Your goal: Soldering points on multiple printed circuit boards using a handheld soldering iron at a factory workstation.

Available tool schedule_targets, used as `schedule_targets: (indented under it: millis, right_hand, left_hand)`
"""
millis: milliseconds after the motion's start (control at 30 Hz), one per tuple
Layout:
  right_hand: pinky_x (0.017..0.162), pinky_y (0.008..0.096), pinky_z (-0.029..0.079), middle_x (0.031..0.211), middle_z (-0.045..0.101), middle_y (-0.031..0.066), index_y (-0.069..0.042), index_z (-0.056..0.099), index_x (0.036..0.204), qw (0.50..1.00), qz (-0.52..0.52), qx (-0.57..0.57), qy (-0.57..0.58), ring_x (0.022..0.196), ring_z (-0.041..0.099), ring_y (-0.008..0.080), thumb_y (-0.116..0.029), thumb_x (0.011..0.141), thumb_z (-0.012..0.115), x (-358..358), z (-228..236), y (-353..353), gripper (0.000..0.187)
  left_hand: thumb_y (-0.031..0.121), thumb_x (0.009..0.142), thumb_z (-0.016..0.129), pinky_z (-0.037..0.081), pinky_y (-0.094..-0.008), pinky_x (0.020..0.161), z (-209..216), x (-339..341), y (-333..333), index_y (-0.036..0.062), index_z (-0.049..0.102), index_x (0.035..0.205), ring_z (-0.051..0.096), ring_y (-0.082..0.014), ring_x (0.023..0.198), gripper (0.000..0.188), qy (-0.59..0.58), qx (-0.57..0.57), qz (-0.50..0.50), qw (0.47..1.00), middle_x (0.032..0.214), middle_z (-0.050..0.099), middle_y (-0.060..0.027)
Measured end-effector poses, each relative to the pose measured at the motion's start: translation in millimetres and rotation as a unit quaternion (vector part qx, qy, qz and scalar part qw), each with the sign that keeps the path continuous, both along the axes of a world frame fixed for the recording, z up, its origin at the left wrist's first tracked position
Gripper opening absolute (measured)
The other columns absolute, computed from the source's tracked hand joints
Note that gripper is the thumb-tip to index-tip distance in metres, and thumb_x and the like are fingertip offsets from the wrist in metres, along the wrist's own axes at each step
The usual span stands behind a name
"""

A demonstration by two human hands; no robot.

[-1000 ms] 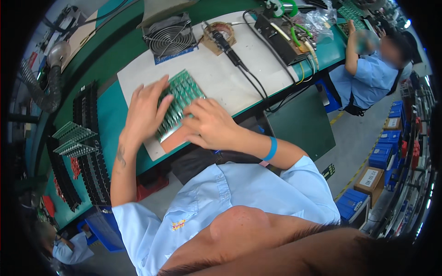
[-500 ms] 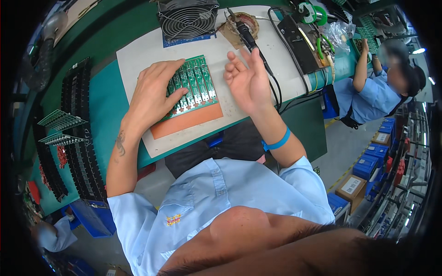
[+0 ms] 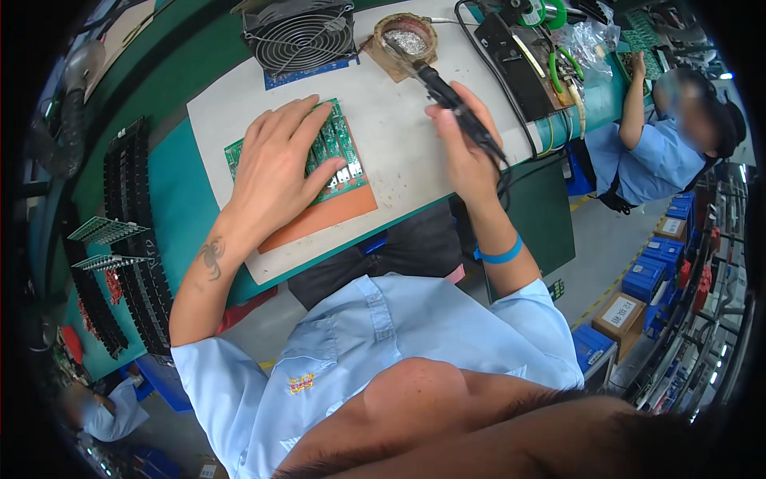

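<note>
My left hand [image 3: 278, 169] lies flat over a green circuit board panel [image 3: 346, 152], fingers stretched out and thumb at its near part. The panel carries several long strips with silvery parts; my hand hides much of it. Under the panel, an orange sheet [image 3: 339, 214] shows along the near edge. My right hand [image 3: 471, 152] is closed round the black handle of a soldering iron [image 3: 453, 102]. The iron's front end points toward a round brown dish [image 3: 432, 35] holding silvery scraps; its exact tip is hard to make out.
A black fan [image 3: 299, 38] stands at the back of the white mat [image 3: 399, 177]. Right of the dish are a black box [image 3: 515, 68] with cables, green-handled pliers [image 3: 568, 68] and a solder spool [image 3: 550, 12]. Black slotted racks [image 3: 144, 255] stand at left. A co-worker [image 3: 658, 152] sits at right.
My right hand has closed on the soldering iron, which stood in the dish before, and has drawn it toward me. My left hand stays on the panel.
</note>
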State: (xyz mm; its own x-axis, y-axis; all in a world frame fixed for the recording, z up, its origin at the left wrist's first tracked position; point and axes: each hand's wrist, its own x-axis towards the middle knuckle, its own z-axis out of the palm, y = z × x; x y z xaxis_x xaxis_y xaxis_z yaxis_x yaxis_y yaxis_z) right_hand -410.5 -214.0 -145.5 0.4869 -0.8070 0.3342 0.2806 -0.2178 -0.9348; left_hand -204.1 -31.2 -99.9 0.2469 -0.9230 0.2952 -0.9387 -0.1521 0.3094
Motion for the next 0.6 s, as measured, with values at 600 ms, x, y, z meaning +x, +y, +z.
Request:
schedule_targets:
  millis: [600]
  right_hand:
    - [0.076, 0.0305, 0.051, 0.107, 0.072, 0.0181, 0.002, 0.066, 0.122, 0.98, 0.164, -0.088, 0.068, 0.084, 0.064, 0.0219, 0.002, 0.083, 0.076, -25, 5, 1, 0.04]
  left_hand:
    - [0.021, 0.089, 0.08, 0.046, -0.0429, 0.113, -9, -6, -13, 0.0038, 0.069, 0.133, 0.064, -0.0303, 0.128, 0.049, 0.024, 0.028, 0.019, 0.999, 0.145, 0.066, -0.0118]
